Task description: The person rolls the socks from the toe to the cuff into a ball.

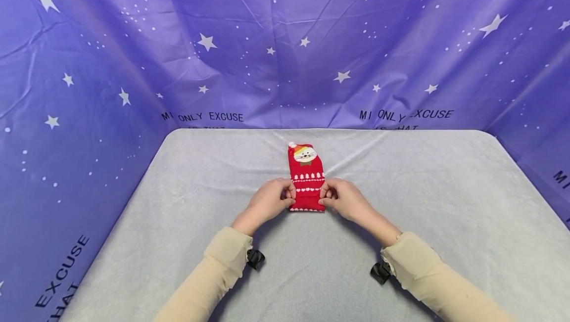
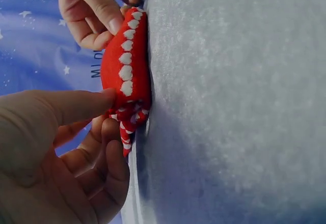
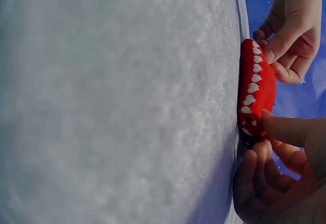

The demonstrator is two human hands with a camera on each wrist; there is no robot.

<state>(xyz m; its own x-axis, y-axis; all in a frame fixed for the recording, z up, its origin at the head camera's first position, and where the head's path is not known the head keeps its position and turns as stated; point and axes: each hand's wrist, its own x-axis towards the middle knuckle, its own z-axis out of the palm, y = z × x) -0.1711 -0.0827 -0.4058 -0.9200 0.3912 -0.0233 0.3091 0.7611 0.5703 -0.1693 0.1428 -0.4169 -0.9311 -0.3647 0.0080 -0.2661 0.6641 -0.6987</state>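
Observation:
A red knitted sock point(image 1: 306, 171) lies on the table with its length running away from me. It carries a white cat face in an orange hat at the far end and rows of white trees and hearts. My left hand point(image 1: 270, 198) pinches its left edge near the close end, thumb on top and fingers curled at the side. On the opposite edge, my right hand point(image 1: 344, 198) pinches the fabric the same way. In the left wrist view, the near end of the sock point(image 2: 126, 61) looks thick and folded over, a row of white hearts along it.
A light grey cloth covers the table point(image 1: 285, 262). Behind and to both sides hangs a purple-blue curtain point(image 1: 276, 40) with white stars and printed black lettering. Black wrist mounts point(image 1: 256, 259) sit at the cuffs of beige sleeves.

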